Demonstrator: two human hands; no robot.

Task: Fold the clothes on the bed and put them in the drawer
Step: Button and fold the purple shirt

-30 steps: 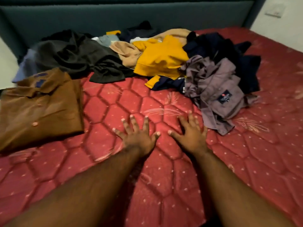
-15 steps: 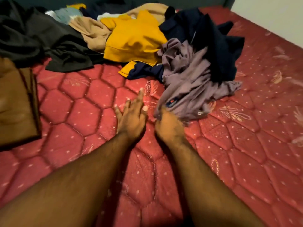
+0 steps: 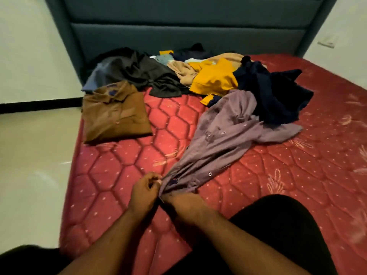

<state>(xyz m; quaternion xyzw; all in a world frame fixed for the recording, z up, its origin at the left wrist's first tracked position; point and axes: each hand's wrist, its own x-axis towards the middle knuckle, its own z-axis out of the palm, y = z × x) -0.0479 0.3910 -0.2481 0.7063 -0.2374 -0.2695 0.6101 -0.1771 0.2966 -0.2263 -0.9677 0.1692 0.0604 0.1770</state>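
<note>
A mauve button shirt [image 3: 224,135] lies stretched across the red quilted mattress [image 3: 123,171], its near end bunched by my hands. My left hand [image 3: 144,193] pinches that bunched end with curled fingers. My right hand [image 3: 184,202] grips the same end from the right, its fingers hidden under the cloth. A folded brown polo shirt [image 3: 114,114] rests at the mattress's left edge. Behind lies a heap of loose clothes: dark grey [image 3: 139,74], tan [image 3: 181,71], yellow [image 3: 214,78] and navy [image 3: 278,92] garments.
A dark teal padded headboard [image 3: 178,34] closes the far side. Pale floor [image 3: 33,155] runs along the left of the bed, white wall on the right. My dark-clothed knee [image 3: 278,225] sits on the near right of the mattress. No drawer is in view.
Both hands went from lying flat on the mattress to taking hold of the mauve shirt. The shirt has been pulled out of the heap toward me, and my view has drawn back.
</note>
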